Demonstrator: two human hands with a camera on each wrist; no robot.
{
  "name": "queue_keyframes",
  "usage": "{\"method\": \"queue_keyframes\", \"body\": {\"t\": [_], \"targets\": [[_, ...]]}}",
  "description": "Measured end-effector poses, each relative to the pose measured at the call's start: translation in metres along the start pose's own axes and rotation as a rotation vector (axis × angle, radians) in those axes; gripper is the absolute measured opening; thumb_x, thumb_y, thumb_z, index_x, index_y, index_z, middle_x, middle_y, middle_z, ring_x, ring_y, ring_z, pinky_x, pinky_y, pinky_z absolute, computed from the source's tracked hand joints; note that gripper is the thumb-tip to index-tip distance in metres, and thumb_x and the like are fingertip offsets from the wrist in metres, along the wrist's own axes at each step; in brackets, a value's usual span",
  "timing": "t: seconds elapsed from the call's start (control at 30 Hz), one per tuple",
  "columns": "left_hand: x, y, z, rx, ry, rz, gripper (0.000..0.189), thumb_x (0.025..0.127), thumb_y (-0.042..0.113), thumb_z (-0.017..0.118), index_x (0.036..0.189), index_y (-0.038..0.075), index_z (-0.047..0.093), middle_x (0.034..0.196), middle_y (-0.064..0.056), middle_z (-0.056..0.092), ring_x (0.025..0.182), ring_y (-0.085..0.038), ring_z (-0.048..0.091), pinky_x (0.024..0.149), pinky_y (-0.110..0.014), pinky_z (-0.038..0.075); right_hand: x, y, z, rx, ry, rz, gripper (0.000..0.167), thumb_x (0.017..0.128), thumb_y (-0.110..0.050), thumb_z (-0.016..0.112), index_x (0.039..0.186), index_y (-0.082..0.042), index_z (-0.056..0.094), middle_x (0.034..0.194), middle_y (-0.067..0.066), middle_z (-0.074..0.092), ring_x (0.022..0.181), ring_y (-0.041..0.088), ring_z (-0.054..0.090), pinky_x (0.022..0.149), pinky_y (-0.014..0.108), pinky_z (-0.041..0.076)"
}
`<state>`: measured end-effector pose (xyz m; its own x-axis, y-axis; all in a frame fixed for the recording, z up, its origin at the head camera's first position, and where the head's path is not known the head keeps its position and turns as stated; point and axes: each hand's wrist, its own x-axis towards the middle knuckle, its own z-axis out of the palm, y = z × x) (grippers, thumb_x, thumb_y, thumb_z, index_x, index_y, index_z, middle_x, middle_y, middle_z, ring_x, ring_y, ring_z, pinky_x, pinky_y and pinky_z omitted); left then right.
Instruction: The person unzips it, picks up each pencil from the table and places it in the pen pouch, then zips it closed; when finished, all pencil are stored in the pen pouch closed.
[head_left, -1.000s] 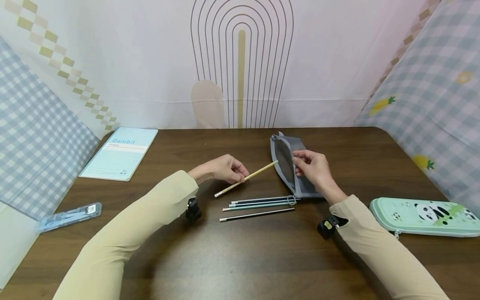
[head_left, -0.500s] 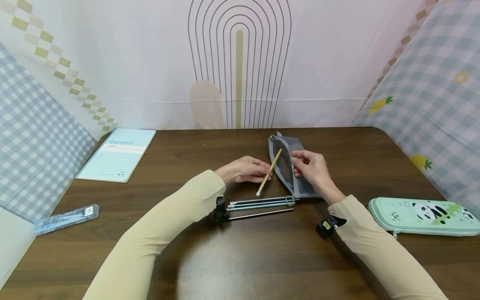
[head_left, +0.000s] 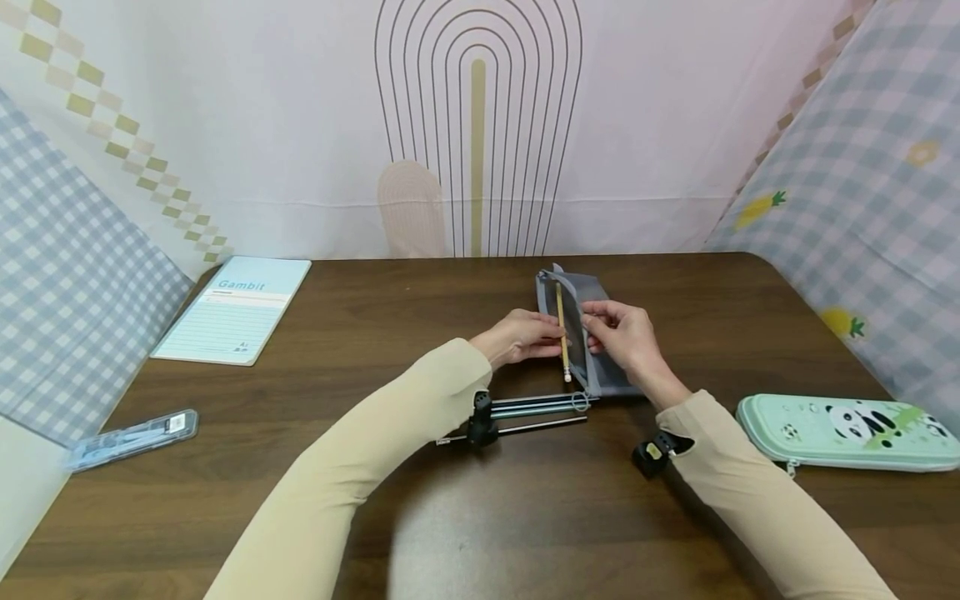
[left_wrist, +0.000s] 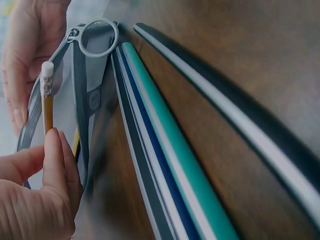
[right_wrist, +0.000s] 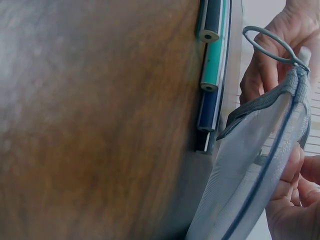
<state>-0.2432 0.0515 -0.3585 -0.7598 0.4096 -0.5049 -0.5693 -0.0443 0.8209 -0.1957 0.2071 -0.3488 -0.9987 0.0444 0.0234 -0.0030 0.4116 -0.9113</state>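
Observation:
My left hand (head_left: pixel 528 336) pinches a yellow pencil (head_left: pixel 560 321) with a white eraser end, held across the mouth of a grey mesh zip pouch (head_left: pixel 615 371). In the left wrist view the pencil (left_wrist: pixel 48 107) shows its eraser upward, with thumb and fingers around its shaft. My right hand (head_left: pixel 624 333) grips the near edge of the pouch, keeping its mouth spread. A round zipper ring (left_wrist: pixel 99 37) hangs at the pouch's corner. Beside it lie several striped pencils (head_left: pixel 536 406), teal, navy and dark; a black-and-silver pencil (head_left: pixel 543 426) lies apart, partly behind the left wrist camera.
A mint panda pencil case (head_left: pixel 847 433) lies at the right. On the left are a light blue notebook (head_left: pixel 232 312) and a flat clear blue pack (head_left: pixel 135 439). Patterned cloths hang behind and at both sides of the brown table (head_left: pixel 360 300).
My left hand has moved right to the pouch with the yellow pencil, which has turned from slanted to nearly lengthwise along the opening. The right hand has stayed on the pouch edge.

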Motion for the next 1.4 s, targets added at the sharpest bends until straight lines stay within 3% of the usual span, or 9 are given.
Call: {"method": "queue_keyframes", "body": {"t": [0.2,0.33,0.47,0.63,0.8,0.93,1.07,1.23,1.4], "targets": [[0.001,-0.001,0.008,-0.010,0.045,0.024,0.031,0.091,-0.006,0.055,0.121,-0.006,0.053,0.075,-0.008,0.058,0.065,-0.013,0.058,0.053,-0.015,0.053,0.000,0.000,0.000,-0.011,-0.006,0.008,0.029,0.094,-0.010,0.056,0.119,0.006,0.059,0.083,0.008,0.056,0.058,0.003,0.054,0.054,0.017,0.053],[0.000,-0.002,0.014,-0.008,0.066,0.041,0.031,0.090,-0.007,0.055,0.121,-0.007,0.053,0.074,-0.006,0.057,0.069,-0.015,0.059,0.073,-0.024,0.057,0.000,-0.001,0.000,-0.002,-0.009,-0.001,0.029,0.094,-0.009,0.056,0.118,0.006,0.059,0.082,0.007,0.057,0.058,0.003,0.055,0.054,0.016,0.053],[0.000,-0.003,0.017,-0.011,0.078,0.057,0.036,0.090,-0.007,0.055,0.125,-0.008,0.050,0.087,-0.011,0.060,0.090,-0.024,0.064,0.091,-0.033,0.051,0.001,0.001,0.000,0.013,-0.014,-0.011,0.028,0.094,-0.008,0.056,0.118,0.007,0.059,0.081,0.006,0.056,0.057,0.002,0.055,0.053,0.016,0.053],[-0.004,-0.004,0.017,0.002,0.069,0.090,0.043,0.090,-0.008,0.054,0.132,-0.008,0.044,0.116,-0.023,0.058,0.111,-0.032,0.058,0.093,-0.033,0.050,0.000,0.003,-0.001,0.003,-0.014,-0.020,0.028,0.094,-0.007,0.056,0.118,0.007,0.059,0.081,0.006,0.057,0.057,0.002,0.055,0.054,0.017,0.053],[-0.016,-0.002,0.005,0.023,-0.050,0.092,0.045,0.093,-0.006,0.051,0.136,-0.008,0.039,0.131,-0.029,0.049,0.122,-0.034,0.050,0.100,-0.036,0.045,0.000,0.001,-0.003,-0.018,-0.009,-0.018,0.028,0.094,-0.008,0.057,0.118,0.006,0.060,0.081,0.007,0.057,0.058,0.003,0.055,0.055,0.017,0.054],[-0.030,0.000,-0.015,0.133,-0.192,0.045,0.044,0.095,-0.002,0.050,0.137,-0.006,0.040,0.135,-0.026,0.047,0.126,-0.033,0.047,0.104,-0.038,0.042,0.000,0.001,-0.003,-0.019,-0.001,-0.019,0.028,0.094,-0.008,0.057,0.117,0.007,0.060,0.081,0.008,0.057,0.057,0.003,0.055,0.055,0.017,0.054],[-0.043,-0.002,-0.038,0.323,-0.312,0.003,0.041,0.094,-0.001,0.051,0.135,-0.006,0.044,0.132,-0.024,0.050,0.116,-0.027,0.055,0.101,-0.037,0.045,0.000,0.001,-0.002,-0.011,0.010,-0.029,0.028,0.093,-0.006,0.058,0.116,0.009,0.060,0.078,0.006,0.057,0.056,0.002,0.054,0.053,0.016,0.053],[-0.057,-0.009,-0.059,0.549,-0.367,0.002,0.039,0.090,-0.002,0.058,0.128,-0.008,0.050,0.116,-0.019,0.062,0.092,-0.012,0.061,0.090,-0.029,0.052,0.000,0.001,-0.001,0.004,0.016,-0.027,0.027,0.092,-0.004,0.057,0.116,0.010,0.060,0.075,0.001,0.056,0.055,0.001,0.054,0.052,0.016,0.053],[-0.065,-0.016,-0.069,0.678,-0.386,0.049,0.038,0.085,-0.007,0.063,0.122,-0.009,0.054,0.108,-0.016,0.064,0.087,-0.008,0.061,0.081,-0.021,0.054,0.000,0.000,-0.001,-0.001,0.007,-0.008,0.028,0.093,-0.006,0.057,0.117,0.008,0.059,0.078,0.003,0.056,0.056,0.002,0.055,0.053,0.016,0.053]]}}
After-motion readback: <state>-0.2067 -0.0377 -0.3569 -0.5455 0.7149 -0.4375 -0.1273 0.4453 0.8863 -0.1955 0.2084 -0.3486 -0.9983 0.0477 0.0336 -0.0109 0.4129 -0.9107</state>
